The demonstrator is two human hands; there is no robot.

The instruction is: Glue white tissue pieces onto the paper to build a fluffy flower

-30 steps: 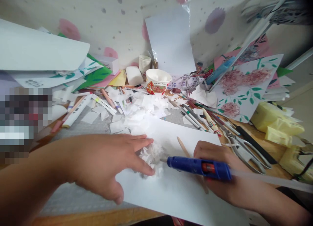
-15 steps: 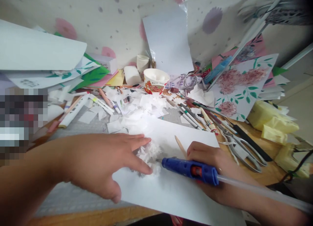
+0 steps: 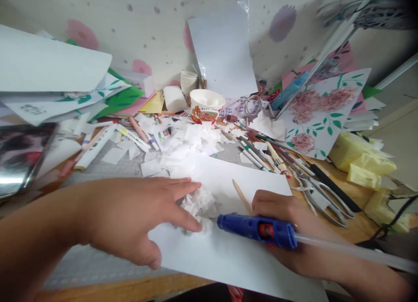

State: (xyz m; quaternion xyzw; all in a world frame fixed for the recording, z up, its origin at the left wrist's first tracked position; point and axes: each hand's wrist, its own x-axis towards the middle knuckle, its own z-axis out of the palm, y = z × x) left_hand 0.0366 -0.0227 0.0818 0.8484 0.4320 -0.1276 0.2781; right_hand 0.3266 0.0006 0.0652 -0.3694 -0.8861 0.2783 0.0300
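A white sheet of paper [image 3: 235,258] lies in front of me on the desk. On it sits a small clump of crumpled white tissue pieces [image 3: 201,203]. My left hand [image 3: 137,221] lies spread over the sheet's left edge, its fingertips touching the clump. My right hand [image 3: 287,219] is wrapped round a blue glue gun [image 3: 257,227], with a clear glue stick trailing out of its back to the right. The gun's nozzle points left at the clump. A thin wooden stick [image 3: 241,195] rests on the sheet just above the gun.
Loose white paper scraps [image 3: 186,141] cover the desk's middle. Behind them stand a printed paper bowl [image 3: 206,106] and stacked cups [image 3: 188,81]. Pens [image 3: 254,152], scissors [image 3: 321,197] and a flower painting [image 3: 321,110] lie at the right. Yellow paper [image 3: 362,158] is far right. Sheets pile up at the left.
The glue gun drew slightly back to the right after edging left toward the clump. My left hand has stayed on the clump. The view shifted a little.
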